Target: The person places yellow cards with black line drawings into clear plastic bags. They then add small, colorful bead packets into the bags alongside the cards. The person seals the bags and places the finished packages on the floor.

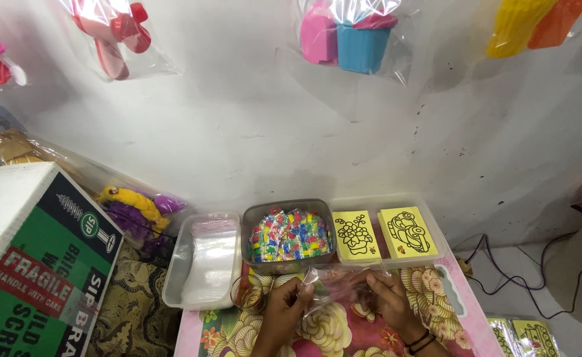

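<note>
Hands are gripping a clear bag (334, 285) low over the flowered table (344, 334): left hand (284, 305) is pinching its left edge, right hand (387, 297) is pinching its right, just before the candy tub (289, 235).

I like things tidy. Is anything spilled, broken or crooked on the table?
Nothing stands out. The tub of colourful sweets, the tub of clear bags and the yellow picture cards sit neatly in a row. Both hands, left and right, hold a clear bag.

left hand (284, 303): raised, fingers pinched | right hand (387, 295): raised, fingers pinched, banded wrist
</note>
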